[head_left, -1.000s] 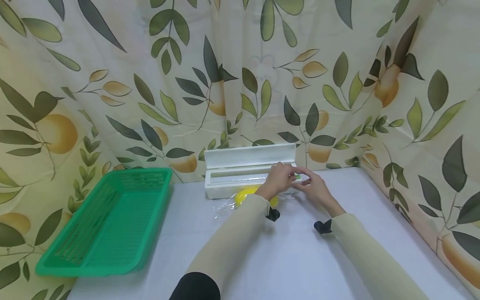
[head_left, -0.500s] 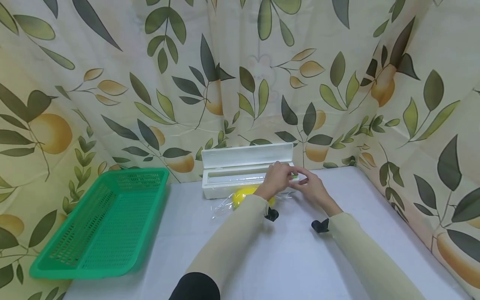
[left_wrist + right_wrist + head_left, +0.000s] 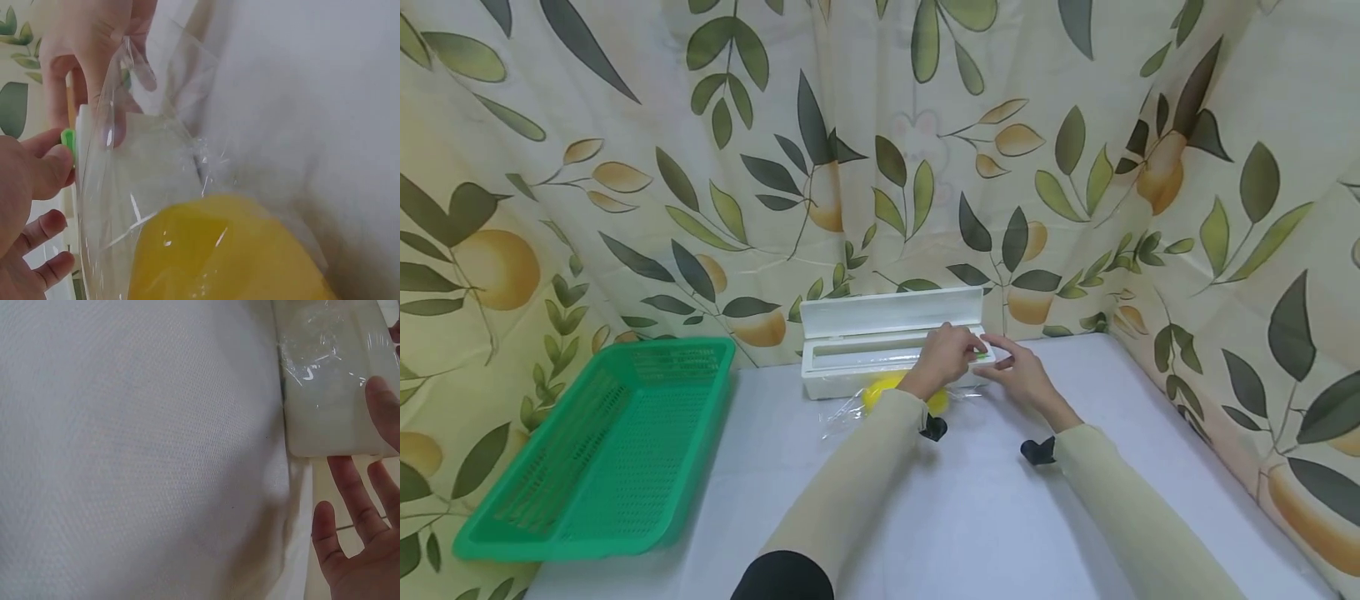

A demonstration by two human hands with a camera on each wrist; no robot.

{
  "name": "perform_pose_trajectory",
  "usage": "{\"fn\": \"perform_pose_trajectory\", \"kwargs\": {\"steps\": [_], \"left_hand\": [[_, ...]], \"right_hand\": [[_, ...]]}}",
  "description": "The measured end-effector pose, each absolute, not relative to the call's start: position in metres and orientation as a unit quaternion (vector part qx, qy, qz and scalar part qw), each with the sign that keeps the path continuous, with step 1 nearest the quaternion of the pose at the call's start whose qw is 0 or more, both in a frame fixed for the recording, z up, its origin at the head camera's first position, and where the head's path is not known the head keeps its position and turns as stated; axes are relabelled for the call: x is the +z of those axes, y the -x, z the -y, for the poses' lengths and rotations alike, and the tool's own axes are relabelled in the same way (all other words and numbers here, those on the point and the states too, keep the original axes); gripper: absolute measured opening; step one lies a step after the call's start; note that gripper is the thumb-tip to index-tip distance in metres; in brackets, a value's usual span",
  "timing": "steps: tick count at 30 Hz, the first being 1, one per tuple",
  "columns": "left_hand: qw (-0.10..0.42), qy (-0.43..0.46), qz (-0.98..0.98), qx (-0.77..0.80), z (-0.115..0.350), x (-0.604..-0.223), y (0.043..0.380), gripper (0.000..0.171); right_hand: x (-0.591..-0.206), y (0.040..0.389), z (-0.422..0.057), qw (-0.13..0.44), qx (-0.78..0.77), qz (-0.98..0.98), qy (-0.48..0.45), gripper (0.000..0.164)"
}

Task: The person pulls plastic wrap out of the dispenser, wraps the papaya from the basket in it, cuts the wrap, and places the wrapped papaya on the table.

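Observation:
A white cling film dispenser [image 3: 842, 385] stands at the back of the table with its long lid [image 3: 891, 310] raised. Clear film shows inside its slot. My left hand [image 3: 946, 358] pinches a small green slide cutter [image 3: 69, 142] between thumb and index finger near the dispenser's right end. My right hand [image 3: 1021, 375] holds that right end, thumb on the front side and fingers at the end face. A yellow rounded object [image 3: 219, 250] under clear plastic film [image 3: 159, 156] lies before the dispenser, partly hidden by my left forearm in the head view.
A green plastic basket [image 3: 681, 450] with perforated walls stands on the left of the table. The table has a white cloth [image 3: 985, 517]. A leaf-patterned curtain [image 3: 865, 92] hangs close behind the dispenser and along the right side.
My left hand has shifted slightly left along the dispenser with the green slide cutter, a little away from my right hand. The right hand stays at the dispenser's end.

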State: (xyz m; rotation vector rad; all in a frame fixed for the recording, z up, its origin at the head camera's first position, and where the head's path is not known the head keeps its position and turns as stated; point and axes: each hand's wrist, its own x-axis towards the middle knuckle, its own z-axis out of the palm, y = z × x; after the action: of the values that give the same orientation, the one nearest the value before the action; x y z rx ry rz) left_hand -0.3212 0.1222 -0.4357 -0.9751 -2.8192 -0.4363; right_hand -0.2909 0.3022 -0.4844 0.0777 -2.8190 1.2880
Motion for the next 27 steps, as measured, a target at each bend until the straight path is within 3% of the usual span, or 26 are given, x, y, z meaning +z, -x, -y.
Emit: {"fn": "perform_pose_trajectory", "kwargs": {"steps": [13, 27], "left_hand": [[0.074, 0.328, 0.931, -0.141, -0.089, -0.436, 0.323, 0.027], [0.062, 0.277, 0.938, -0.200, 0.025, -0.442, 0.317, 0.027]], "right_hand": [[-0.483, 0.292, -0.301, 0.010, 0.414, 0.910, -0.010, 0.080], [-0.485, 0.296, -0.301, -0.004, 0.403, 0.915, 0.000, 0.083]]}}
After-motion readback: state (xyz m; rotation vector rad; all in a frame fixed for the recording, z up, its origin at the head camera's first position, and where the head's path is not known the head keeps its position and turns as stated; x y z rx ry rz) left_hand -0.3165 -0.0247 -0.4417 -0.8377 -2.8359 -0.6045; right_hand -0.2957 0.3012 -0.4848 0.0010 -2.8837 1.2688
